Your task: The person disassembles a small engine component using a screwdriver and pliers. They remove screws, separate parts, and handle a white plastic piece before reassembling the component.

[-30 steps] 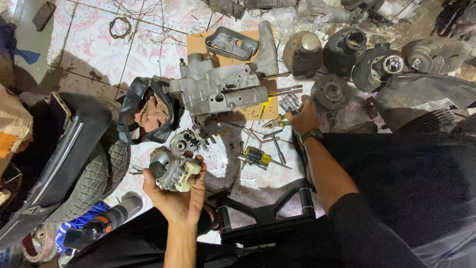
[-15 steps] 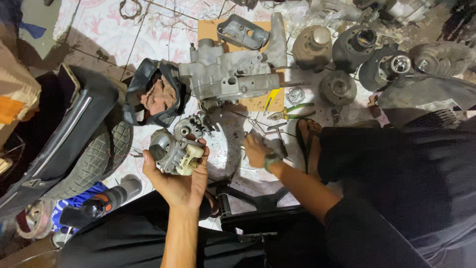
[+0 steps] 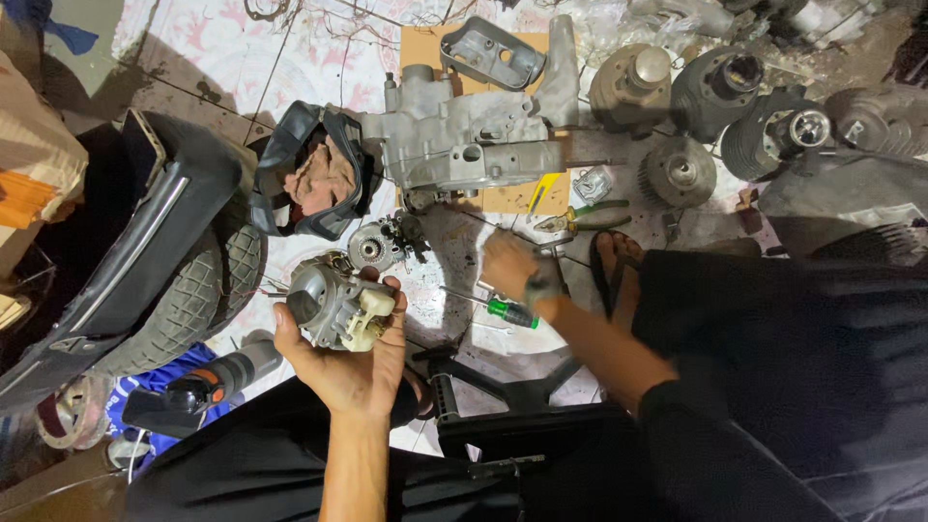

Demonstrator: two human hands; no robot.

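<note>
My left hand [image 3: 343, 362] is palm up and grips a small grey metal motor part with a cream plastic end [image 3: 338, 307]. My right hand [image 3: 507, 263] is blurred, with a watch on its wrist, and hovers low over loose tools on the tiled floor. A green-handled screwdriver [image 3: 510, 312] lies just below that hand. I cannot make out whether the fingers hold anything. A small gear assembly [image 3: 372, 246] sits on the floor between the two hands.
A grey engine casing [image 3: 464, 145] lies on cardboard at the top, beside a black cover with a rag [image 3: 314, 184]. Engine cylinders [image 3: 715, 92] stand top right. A scooter tyre and panel [image 3: 164, 280] fill the left. Green pliers [image 3: 590, 217] and a black frame [image 3: 512, 396] are near.
My right hand has drawn back from the tools near the casing, down and left toward the green screwdriver. The left hand keeps holding the motor part.
</note>
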